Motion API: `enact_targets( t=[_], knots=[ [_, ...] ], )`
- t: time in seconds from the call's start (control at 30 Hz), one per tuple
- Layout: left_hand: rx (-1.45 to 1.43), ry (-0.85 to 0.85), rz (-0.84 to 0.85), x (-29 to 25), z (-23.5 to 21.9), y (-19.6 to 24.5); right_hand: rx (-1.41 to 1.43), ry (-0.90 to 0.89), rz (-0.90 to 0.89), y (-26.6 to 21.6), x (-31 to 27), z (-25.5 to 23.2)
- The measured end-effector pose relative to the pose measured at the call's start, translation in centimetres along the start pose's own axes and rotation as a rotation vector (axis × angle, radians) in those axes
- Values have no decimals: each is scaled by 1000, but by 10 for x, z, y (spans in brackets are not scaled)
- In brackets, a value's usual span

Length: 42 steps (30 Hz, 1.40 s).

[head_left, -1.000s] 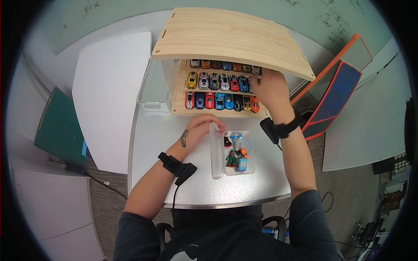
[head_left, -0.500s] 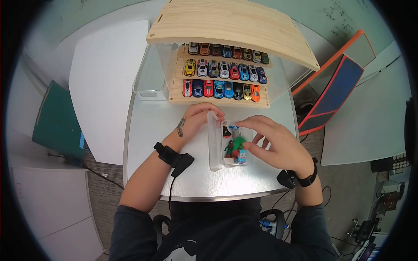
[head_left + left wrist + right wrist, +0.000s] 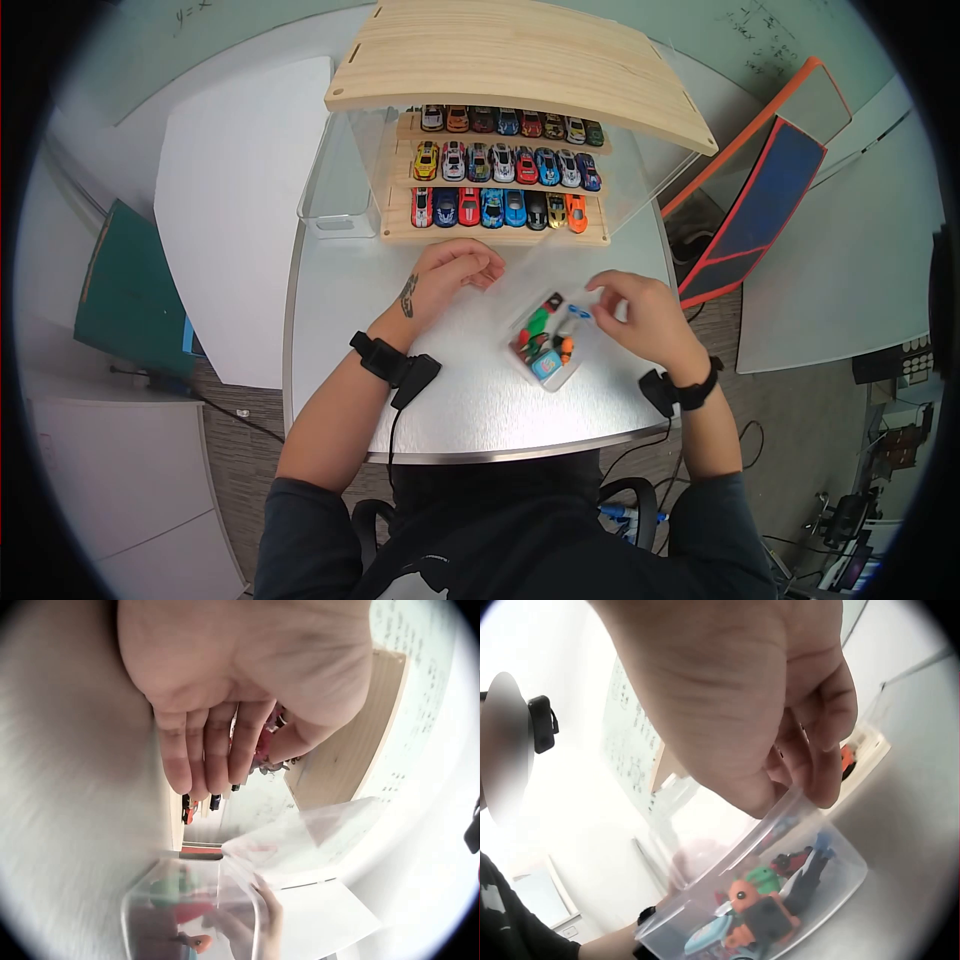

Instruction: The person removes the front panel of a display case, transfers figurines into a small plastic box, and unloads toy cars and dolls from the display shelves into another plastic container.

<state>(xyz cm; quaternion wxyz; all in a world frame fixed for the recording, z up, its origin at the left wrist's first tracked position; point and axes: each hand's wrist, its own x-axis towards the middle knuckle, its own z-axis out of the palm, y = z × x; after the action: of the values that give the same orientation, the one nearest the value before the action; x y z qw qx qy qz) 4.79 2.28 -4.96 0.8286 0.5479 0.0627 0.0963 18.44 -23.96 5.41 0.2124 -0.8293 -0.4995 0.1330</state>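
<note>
A clear plastic box with its lid raised holds several small toys. Among them are an orange figure, a green piece and a light-blue block. My right hand pinches the box's rim between thumb and fingers, plainest in the right wrist view. The box sits turned at an angle in the head view and its lid is blurred. To the left of it, my left hand lies relaxed on its side, fingers nearly straight and apart from the box; its palm fills the left wrist view's top.
Beyond the hands, a wooden display case bears three rows of toy cars. A clear empty-looking bin stands at its left. Orange-framed panels lean at the right, past the metal table's edge.
My right hand came from the shelves down to the box, and a green toy appeared inside it. Since then the box has turned and left my left hand's side. The left hand barely moved.
</note>
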Motion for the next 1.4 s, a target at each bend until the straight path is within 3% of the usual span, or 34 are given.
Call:
enact_targets(
  t=[0.2, 0.37, 0.43, 0.53, 0.63, 0.83, 1.2, 1.37, 1.4],
  knots=[
    [25, -58, -6, -1, 2, 7, 371, 100, 341, 31, -58, -18],
    [23, -49, -12, -1, 4, 9, 431, 94, 389, 53, -84, -15],
    [26, -48, -9, -1, 4, 9, 562, 232, 538, 49, -87, -11],
    [16, -60, -2, -1, 3, 8, 598, 374, 561, 49, -89, -7],
    [20, -55, 1, -1, 3, 8, 532, 495, 548, 52, -81, -2],
    [23, -55, -4, -2, 4, 8, 602, 515, 551, 83, -50, 13],
    [34, -46, -13, 0, 4, 8, 564, 386, 392, 102, 33, 3],
    [47, -40, -15, -1, 4, 9, 576, 383, 380, 90, 30, 5],
    [49, -36, -21, -1, 5, 9, 455, 472, 311, 79, 25, 5]
  ],
)
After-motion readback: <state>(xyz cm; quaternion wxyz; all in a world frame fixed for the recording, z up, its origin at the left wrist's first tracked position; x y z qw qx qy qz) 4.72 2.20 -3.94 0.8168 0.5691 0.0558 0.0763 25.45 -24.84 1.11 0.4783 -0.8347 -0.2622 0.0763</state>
